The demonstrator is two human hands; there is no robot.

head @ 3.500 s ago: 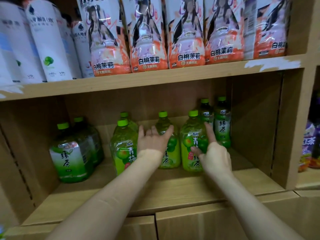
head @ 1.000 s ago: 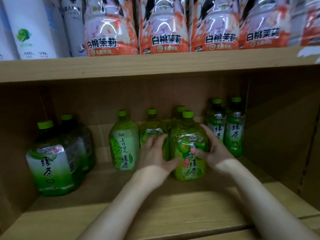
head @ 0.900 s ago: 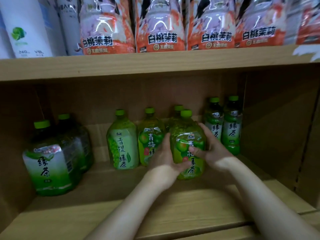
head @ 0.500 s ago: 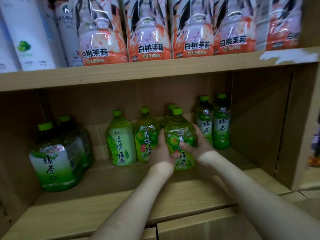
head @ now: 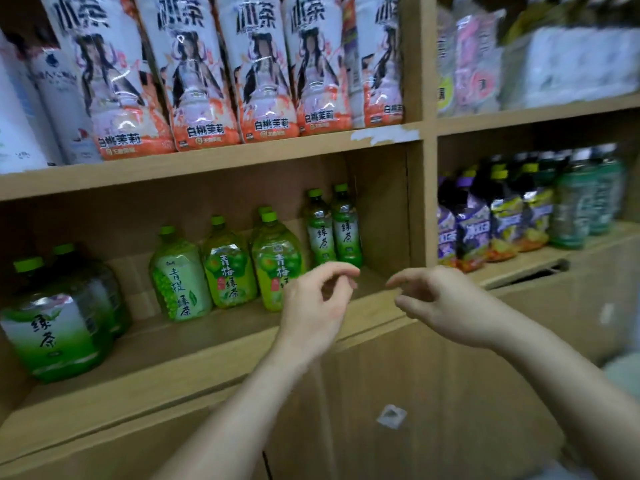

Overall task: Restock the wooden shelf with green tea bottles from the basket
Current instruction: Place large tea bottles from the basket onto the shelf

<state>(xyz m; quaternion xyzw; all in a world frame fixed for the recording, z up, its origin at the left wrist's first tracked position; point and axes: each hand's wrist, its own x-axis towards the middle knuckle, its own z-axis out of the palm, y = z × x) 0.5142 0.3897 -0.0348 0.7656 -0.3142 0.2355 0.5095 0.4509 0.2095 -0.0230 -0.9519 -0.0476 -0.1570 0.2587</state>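
Several green tea bottles stand on the wooden shelf point(head: 180, 362). Two large ones point(head: 52, 327) are at the left. In the middle stand a pale green grape tea bottle point(head: 180, 278) and two plum green tea bottles point(head: 228, 268) point(head: 273, 265), with another cap behind. Two slim bottles point(head: 332, 230) stand at the back right. My left hand point(head: 318, 306) hovers in front of the shelf, empty, fingers curled apart. My right hand point(head: 446, 306) is beside it, also empty. No basket is in view.
The upper shelf point(head: 207, 161) carries pink and white peach jasmine tea bottles point(head: 263, 74). A wooden divider point(head: 419, 202) separates a right bay holding purple drink bottles point(head: 485, 223) and teal ones point(head: 581, 202). Cabinet doors point(head: 398, 410) close the space below.
Both hands have let go of the plum green tea bottle and pulled back out of the shelf. The view has swung to the right, showing the neighbouring bay.
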